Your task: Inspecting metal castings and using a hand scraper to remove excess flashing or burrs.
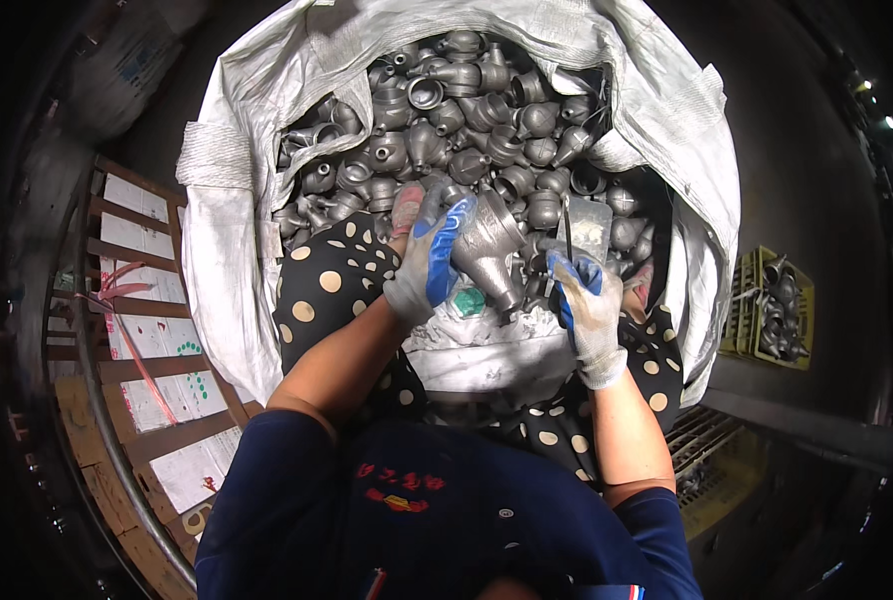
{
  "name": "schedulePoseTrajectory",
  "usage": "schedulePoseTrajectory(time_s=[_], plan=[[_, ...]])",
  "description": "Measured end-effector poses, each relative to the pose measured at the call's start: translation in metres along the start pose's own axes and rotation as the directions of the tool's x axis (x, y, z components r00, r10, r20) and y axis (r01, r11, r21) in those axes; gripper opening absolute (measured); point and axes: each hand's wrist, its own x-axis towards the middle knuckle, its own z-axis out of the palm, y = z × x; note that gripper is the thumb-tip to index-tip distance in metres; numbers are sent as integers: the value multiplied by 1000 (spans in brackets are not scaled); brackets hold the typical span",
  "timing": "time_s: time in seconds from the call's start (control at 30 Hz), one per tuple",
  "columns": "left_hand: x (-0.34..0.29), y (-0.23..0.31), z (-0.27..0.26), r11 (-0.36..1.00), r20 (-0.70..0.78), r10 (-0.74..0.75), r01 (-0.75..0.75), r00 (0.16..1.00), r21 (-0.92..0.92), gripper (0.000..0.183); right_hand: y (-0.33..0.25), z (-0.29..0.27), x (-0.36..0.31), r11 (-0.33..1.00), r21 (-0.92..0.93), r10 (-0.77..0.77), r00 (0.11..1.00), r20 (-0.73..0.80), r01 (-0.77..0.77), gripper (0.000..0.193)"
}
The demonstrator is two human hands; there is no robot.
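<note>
Risk: cast metal fitting (pixel 489 250) looks heavy, smooth; gloved grip could slip, pc drops onto knees or back into heap. Tool edge near fingers, cut hazard.

L hand (pixel 429 262): fingers curled round fitting's left side, near sack's (pixel 229 200) front rim.

R hand (pixel 587 305): pinching flat metal scraper (pixel 589 228), just right of fitting, apart.
</note>
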Motion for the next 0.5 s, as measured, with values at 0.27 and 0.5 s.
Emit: schedulePoseTrajectory(time_s=[0.27,0.5], plan=[[9,9,3,991,-160,-13,-8,987,-132,38,24,33,-6,942,296,119,982,148,-159,43],[21,14,-14,-45,316,-697,400,644,-915,20,21,16,1,809,509,259,956,137,-293,38]])
